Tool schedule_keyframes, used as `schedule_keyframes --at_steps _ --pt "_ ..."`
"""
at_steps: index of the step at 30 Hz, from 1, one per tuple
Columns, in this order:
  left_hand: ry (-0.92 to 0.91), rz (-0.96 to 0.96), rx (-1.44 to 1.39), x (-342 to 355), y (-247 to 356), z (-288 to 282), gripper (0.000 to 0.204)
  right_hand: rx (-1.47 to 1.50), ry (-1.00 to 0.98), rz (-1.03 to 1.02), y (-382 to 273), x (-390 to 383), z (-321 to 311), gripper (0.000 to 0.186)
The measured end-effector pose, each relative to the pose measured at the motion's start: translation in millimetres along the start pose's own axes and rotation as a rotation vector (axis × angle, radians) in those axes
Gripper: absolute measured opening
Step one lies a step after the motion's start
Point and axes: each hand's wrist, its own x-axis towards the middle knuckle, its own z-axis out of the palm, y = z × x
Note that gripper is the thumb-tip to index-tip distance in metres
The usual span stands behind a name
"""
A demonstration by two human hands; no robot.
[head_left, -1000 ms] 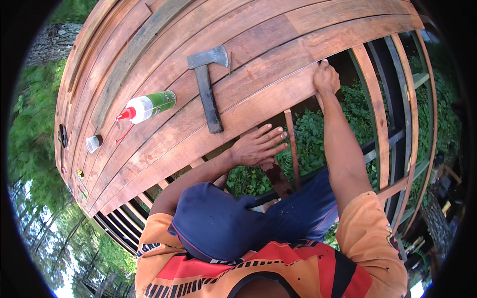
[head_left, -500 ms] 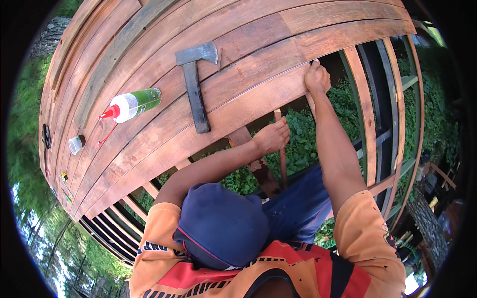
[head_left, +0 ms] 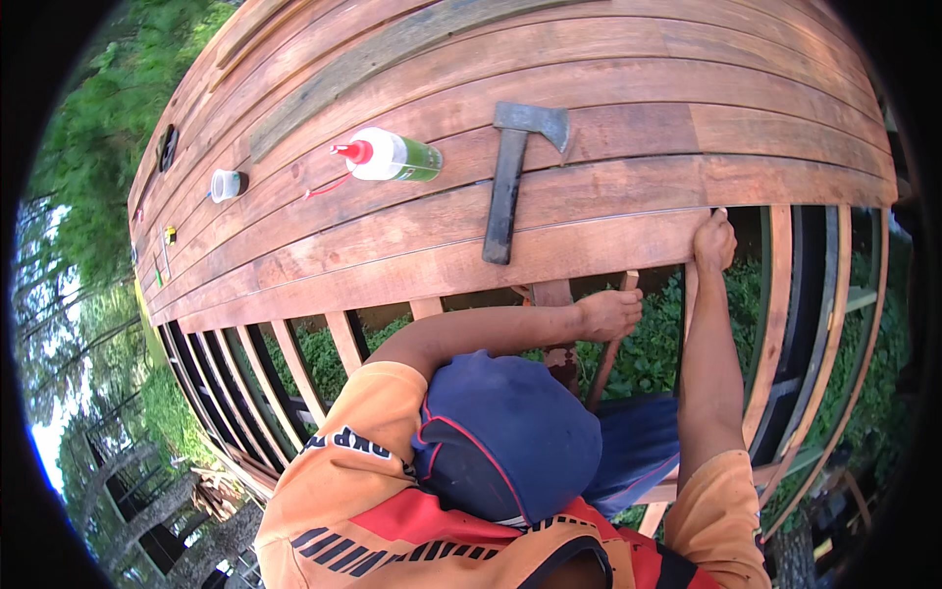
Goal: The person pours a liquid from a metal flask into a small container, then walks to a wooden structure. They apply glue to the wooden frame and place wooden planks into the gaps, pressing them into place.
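Note:
My right hand (head_left: 715,241) is closed on the right end of the front deck board (head_left: 549,251), its fingertips at the board's upper corner. To the left of it, my left hand (head_left: 609,314) is closed around a slim wooden stick (head_left: 607,365). The stick's top pokes out above the fingers, close to the board's front edge, and its lower part slants down between the joists. Beyond the board lies an axe (head_left: 506,187) with a grey head and dark handle, flat on the planks. A white and green bottle (head_left: 392,155) with a red nozzle lies on its side left of the axe.
A small cup (head_left: 228,185), a black object (head_left: 168,147) and a yellow tool (head_left: 170,236) lie farther left on the deck. Loose grey planks (head_left: 363,64) rest at the back. Open joists (head_left: 775,304) with gaps over green plants run along the front. My bent knee (head_left: 510,432) is close below.
The view has turned, so the deck and tools appear farther right and more level. Both hands keep their places at the board end and the stick.

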Motion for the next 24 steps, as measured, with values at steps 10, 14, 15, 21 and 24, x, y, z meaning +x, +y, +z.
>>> schedule_keyframes --at_steps 10,14,15,21,24 --pt "-0.021 -0.003 0.089 4 3 6 0.016 0.061 -0.038 -0.041 4 2 1 0.074" --pt "-0.163 0.044 0.070 6 -3 -1 0.017 0.066 -0.053 -0.016 1 -4 -6 0.072" --pt "-0.141 0.050 0.060 6 -4 -3 0.017 0.070 -0.054 -0.024 0 -6 -8 0.071" --pt "-0.149 0.059 0.056 5 -6 -17 0.016 0.107 -0.058 -0.049 -1 -10 -15 0.070" --pt "-0.104 0.020 0.022 4 -1 -19 0.017 0.099 -0.069 -0.028 -1 -12 -16 0.069"
